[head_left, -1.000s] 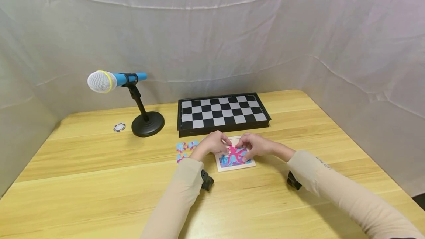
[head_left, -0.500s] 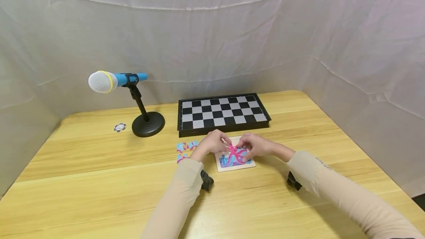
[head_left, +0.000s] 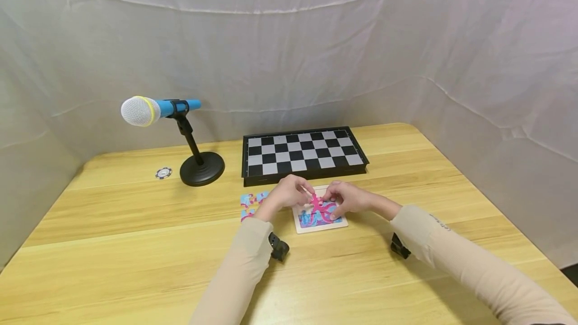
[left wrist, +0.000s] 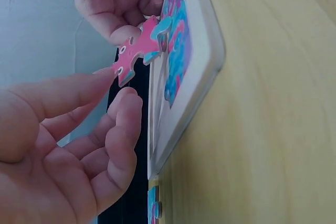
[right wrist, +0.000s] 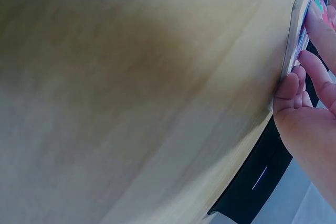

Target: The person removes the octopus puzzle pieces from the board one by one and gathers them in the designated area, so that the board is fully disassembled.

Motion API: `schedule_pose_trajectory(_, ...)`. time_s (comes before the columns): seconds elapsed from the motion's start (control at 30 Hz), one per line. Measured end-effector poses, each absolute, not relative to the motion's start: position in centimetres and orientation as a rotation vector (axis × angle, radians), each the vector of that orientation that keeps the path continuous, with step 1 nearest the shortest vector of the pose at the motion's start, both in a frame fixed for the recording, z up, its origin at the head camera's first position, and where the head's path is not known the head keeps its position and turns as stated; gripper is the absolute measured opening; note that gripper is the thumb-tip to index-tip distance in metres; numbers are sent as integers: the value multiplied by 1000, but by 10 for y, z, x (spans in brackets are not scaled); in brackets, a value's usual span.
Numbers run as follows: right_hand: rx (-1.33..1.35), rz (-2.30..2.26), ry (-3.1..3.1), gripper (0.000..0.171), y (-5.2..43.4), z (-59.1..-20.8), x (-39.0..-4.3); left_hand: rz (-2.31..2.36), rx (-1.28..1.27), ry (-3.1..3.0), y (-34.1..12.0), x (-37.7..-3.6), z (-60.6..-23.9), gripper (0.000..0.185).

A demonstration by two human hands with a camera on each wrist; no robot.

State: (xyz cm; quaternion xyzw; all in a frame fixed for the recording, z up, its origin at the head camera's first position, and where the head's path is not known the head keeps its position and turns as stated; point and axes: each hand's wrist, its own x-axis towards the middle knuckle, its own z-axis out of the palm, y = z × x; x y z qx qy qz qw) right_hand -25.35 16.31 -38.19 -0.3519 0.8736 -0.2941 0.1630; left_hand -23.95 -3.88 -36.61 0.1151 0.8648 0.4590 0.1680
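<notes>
A jigsaw puzzle tray (head_left: pixel 298 228) with a pale frame lies on the table, bearing a pink octopus on blue and purple. My left hand (head_left: pixel 290 193) pinches the end of a pink puzzle piece (left wrist: pixel 137 48) with eyes on it, between thumb and finger. That piece stands tilted above the tray, its inner end near or against the fitted pieces. My right hand (head_left: pixel 349 198) holds the tray's right side, its thumb on the picture and a curled finger close behind the raised piece. Whether that finger touches the piece I cannot tell. Several loose puzzle pieces (head_left: pixel 247 199) lie left of the tray, partly hidden by my left hand.
A black-framed chessboard (head_left: pixel 302 153) lies just behind the tray. At the back left, a blue microphone (head_left: pixel 167 108) sits on a black stand (head_left: pixel 201 169), with a poker chip (head_left: pixel 163 173) beside it. Pale cloth (head_left: pixel 289 64) hangs around the table.
My left hand and wrist have shifted slightly left and away from me, and the octopus's head piece looks more tilted. My right hand stays where it was.
</notes>
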Motion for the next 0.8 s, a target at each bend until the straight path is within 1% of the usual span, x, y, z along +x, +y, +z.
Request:
schedule_pose_trajectory(0.23,-994,-846,2490,33,163,-382,-253,1426,306,2421,-37,-237,-365,8)
schedule_pose_trajectory(0.8,-1003,-850,2496,34,164,-383,-254,1434,244,2411,-30,-238,-365,10)
